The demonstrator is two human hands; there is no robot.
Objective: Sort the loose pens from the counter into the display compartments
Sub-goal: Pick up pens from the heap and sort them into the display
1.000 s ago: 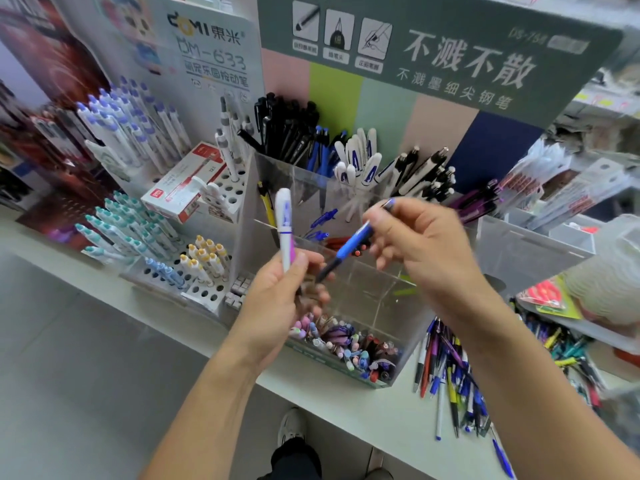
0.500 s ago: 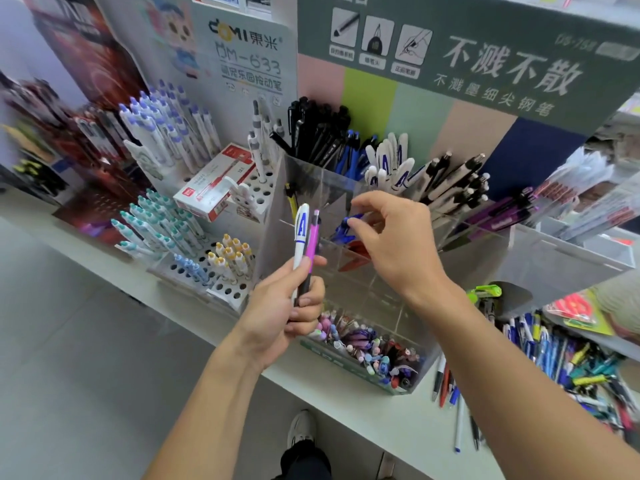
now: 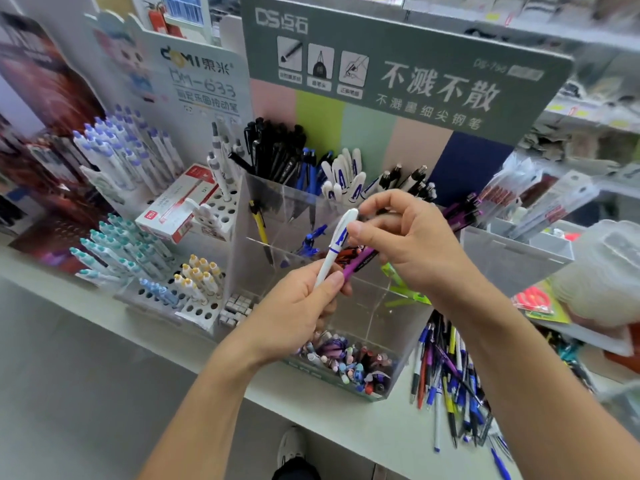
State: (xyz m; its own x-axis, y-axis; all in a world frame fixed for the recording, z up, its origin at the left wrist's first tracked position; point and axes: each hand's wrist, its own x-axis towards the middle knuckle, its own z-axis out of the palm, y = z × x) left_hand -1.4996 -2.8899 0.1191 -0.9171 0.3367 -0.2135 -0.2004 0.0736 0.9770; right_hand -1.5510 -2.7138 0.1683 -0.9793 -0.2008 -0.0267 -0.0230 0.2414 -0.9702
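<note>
My left hand (image 3: 298, 306) grips a white pen with blue lettering (image 3: 337, 240) and a purple pen (image 3: 360, 263), both slanting up to the right. My right hand (image 3: 405, 244) pinches the upper part of the white pen between thumb and fingers, in front of the clear acrylic display (image 3: 353, 306). Its back compartments hold black pens (image 3: 273, 147), blue pens (image 3: 308, 168) and matching white pens (image 3: 346, 178). Loose pens (image 3: 446, 375) lie heaped on the white counter (image 3: 346, 427) to the right of the display.
A perforated white stand (image 3: 194, 306) with teal and yellow-capped pens stands to the left, with a red and white box (image 3: 176, 206) behind it. The display's bottom bin holds small erasers (image 3: 349, 362). A grey sign (image 3: 398, 71) rises behind. Clear trays (image 3: 512, 247) sit at right.
My right hand left the blue pen in the display, drew back from the compartment and took hold of the white pen in my left hand. The pens now tilt rightward.
</note>
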